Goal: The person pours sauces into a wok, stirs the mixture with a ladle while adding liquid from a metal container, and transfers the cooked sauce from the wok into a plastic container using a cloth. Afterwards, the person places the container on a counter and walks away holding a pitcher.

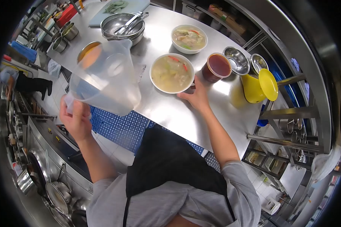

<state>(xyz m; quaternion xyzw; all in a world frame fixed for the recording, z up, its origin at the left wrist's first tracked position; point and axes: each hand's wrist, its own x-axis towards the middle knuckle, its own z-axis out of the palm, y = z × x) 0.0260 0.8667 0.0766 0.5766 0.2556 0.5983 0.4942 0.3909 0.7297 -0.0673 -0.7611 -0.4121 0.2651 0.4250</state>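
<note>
1. Translucent plastic jug (110,85): held up at the near left edge of a steel table (166,113), to the left of two soup bowls.
2. Left hand (76,118): closed around the jug's handle.
3. Right hand (196,96): thumb and fingers spread around the near right edge of the near bowl (171,92), touching it; I cannot tell how firmly it grips.
4. The near bowl is white and holds pale soup with red pieces. The far bowl (182,50), similarly filled, stands just beyond, slightly right.
5. Right of the near bowl is a clear tub (209,75) of dark red liquid. Farther right are two small steel bowls and a yellow container (251,89) with its lid raised.
6. At far left, tongs (128,25) rest on stacked metal bowls, beside a pale board (97,16) bearing green vegetables.
</note>
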